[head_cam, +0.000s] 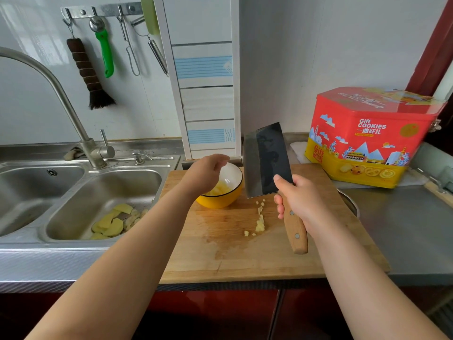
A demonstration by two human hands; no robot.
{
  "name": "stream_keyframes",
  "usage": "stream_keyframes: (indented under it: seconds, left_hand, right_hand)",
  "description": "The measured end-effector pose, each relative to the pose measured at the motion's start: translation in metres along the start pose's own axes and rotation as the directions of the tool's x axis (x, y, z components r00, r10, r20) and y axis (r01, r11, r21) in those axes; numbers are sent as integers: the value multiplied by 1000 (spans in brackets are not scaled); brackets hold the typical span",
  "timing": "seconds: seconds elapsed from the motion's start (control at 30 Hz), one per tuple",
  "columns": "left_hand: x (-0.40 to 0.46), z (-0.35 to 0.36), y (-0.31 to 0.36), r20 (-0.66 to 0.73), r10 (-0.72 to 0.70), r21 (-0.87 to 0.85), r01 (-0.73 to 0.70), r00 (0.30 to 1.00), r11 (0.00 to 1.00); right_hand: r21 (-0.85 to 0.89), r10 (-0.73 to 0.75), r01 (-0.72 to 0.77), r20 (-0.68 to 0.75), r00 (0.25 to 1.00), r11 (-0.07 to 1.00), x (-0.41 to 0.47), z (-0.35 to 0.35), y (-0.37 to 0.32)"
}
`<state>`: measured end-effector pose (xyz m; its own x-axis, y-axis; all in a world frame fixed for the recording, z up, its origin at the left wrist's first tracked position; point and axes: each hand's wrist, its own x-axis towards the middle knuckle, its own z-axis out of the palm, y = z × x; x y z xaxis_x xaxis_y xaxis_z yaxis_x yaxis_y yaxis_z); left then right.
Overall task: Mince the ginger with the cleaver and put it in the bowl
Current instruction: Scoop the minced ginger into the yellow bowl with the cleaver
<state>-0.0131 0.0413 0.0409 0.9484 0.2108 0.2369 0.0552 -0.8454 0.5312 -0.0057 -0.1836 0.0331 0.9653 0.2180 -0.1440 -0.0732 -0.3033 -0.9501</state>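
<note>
My right hand [297,200] grips the cleaver [267,159] by its wooden handle, blade raised upright over the cutting board [220,261], beside the yellow bowl [220,201] near the board's far edge. My left hand [204,174] hovers over that bowl, fingers loosely curled (holding nothing I can see). Minced ginger [220,188] lies inside; a few ginger bits [260,223] sit mid-board, bare wood nearer me.

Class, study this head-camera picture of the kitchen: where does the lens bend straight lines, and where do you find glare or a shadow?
Head view: wide-angle distortion bows the counter edge and the wall trim; window glare sits on the wall tiles; soft daylight, so the cleaver casts only a faint shadow on the cutting board; the left hand shades the bowl.
</note>
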Motion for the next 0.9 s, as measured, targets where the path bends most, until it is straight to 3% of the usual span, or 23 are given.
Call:
stream_keyframes:
  seconds: [0.23, 0.3, 0.4, 0.47, 0.57, 0.67, 0.77, 0.9]
  left_hand:
    - [-5, -1, 3, -54, 30, -62, -33, 998, 998]
    - [-17, -1, 2, -193, 36, -166, -69, 981, 984]
    - [-52, 5, 1, -541, -130, -395, -115, 831, 911]
    - [-72, 18, -12, -615, -305, -500, -60, 727, 864]
    - [-88, 34, -40, -498, -537, -554, 227, 681, 801]
    - [-97, 41, -58, -333, -615, -337, 519, 715, 786]
    - [-106, 49, -55, -224, -546, -81, 543, 807, 836]
    - [-119, 66, -40, -139, -398, 90, 412, 907, 907]
  right_hand:
    - [-7, 4, -4, 21, 1000, 1000, -8, -8, 6]
    - [-1, 19, -19, 30, 999, 1000, -12, -15, 9]
    - [-3, 70, -70, 39, 997, 998, -15, -27, 20]
    - [-2, 109, -109, 29, 994, 994, -14, -33, 32]
    - [-7, 161, -161, 20, 987, 987, -11, -36, 47]
    - [2, 187, -187, 21, 982, 982, -9, -39, 54]
    - [3, 212, -212, 37, 977, 977, -3, -46, 58]
    - [-31, 239, -237, 56, 969, 971, 6, -61, 56]
